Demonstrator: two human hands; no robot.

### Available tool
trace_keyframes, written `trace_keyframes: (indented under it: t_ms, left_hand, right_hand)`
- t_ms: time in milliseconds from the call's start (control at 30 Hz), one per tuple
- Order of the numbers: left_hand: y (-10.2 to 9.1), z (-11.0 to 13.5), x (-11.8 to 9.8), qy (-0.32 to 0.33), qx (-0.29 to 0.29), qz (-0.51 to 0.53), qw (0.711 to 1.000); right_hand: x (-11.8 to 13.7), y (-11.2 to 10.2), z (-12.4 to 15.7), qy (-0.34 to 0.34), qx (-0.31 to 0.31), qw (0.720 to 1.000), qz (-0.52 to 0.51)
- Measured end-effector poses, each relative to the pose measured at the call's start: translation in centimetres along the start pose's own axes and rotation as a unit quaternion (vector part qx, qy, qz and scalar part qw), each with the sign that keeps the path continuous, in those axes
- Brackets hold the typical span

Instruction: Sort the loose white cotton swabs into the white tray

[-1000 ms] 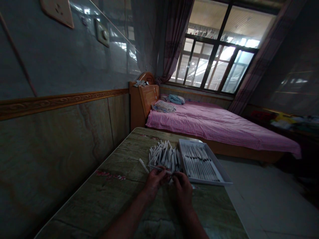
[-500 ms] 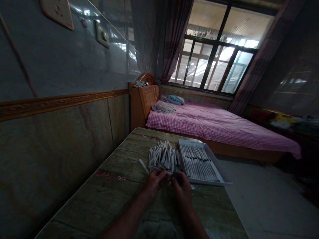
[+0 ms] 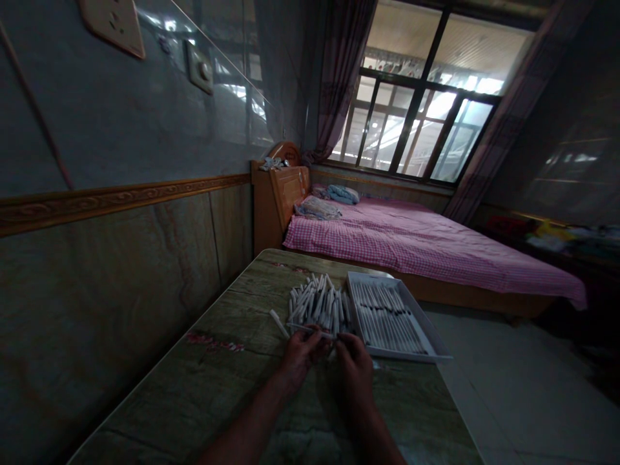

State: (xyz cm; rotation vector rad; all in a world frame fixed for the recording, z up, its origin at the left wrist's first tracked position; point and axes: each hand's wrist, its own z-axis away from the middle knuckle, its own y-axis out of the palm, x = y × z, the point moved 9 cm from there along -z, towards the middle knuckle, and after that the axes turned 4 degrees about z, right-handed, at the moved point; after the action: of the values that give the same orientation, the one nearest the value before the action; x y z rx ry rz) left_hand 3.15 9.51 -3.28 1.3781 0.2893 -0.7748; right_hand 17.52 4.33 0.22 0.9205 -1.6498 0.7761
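Observation:
My left hand (image 3: 301,353) and my right hand (image 3: 355,365) meet at the near edge of a loose pile of white sticks (image 3: 317,305) on a green-brown table (image 3: 232,394). Both hands have their fingers curled, and a thin white stick (image 3: 310,329) runs across between their fingertips. To the right of the pile lies a white tray (image 3: 438,349) with several white sticks laid side by side in it. One single white stick (image 3: 278,321) lies apart, left of the pile.
The table stands against a tiled wall (image 3: 121,258) on the left. Beyond it is a bed with a pink checked cover (image 3: 411,245) and a wooden headboard (image 3: 278,194), under a barred window (image 3: 421,123). Pale floor (image 3: 523,394) lies to the right.
None of note; both hands stay at the pile's near edge with only slight finger shifts around the stick.

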Motion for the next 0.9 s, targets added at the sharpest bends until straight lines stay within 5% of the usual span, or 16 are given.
trace_keyframes:
  t_ms: [267,900]
  left_hand:
    - [0.1,0.3,-0.2,0.003,0.000,0.001,1.000]
    - [0.3,0.4,-0.3,0.006,-0.002,-0.054,0.999]
  right_hand:
    - [-0.7,0.4,0.0,0.071,0.011,0.997,-0.036]
    - [0.9,0.3,0.4,-0.036,0.036,0.993,0.104]
